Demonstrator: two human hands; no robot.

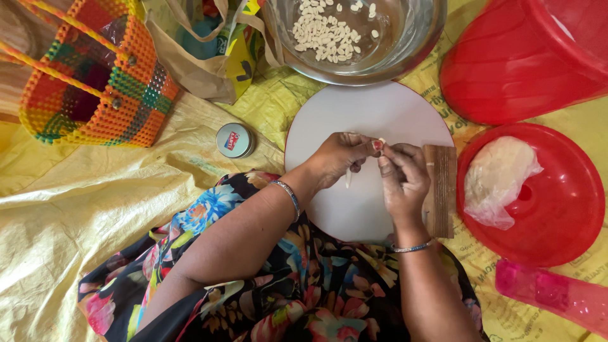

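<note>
Woven plastic basket, orange with multicoloured checks, top left on the yellow sheet, mouth open and lying towards the viewer. Paper bag beside it, slumped, handles loose. Small round tin, lid on, near the left edge of the board, within easy reach. Round white board, flat on the sheet before the lap, serving as the work surface. Steel bowl touching the board's far edge, holding a heap of small pale shaped pieces, apparently set there to take finished ones. Left hand, over the board's middle, fingers curled nearly closed, thumb and forefinger pinching a small bit of dough; a thin pale strand hangs below it. Right hand, just beside and touching the left at the fingertips, likewise nearly closed, pinching the same bit from the other side. Ridged wooden paddle, at the board's right edge, partly under the right hand, probably kept close for pressing. Red lid, upturned, further right, cradling a dough lump in clear plastic wrap, likely covered against drying. Red tub, tipped on its side, top right. Pink bottle, lying flat, bottom right.
</note>
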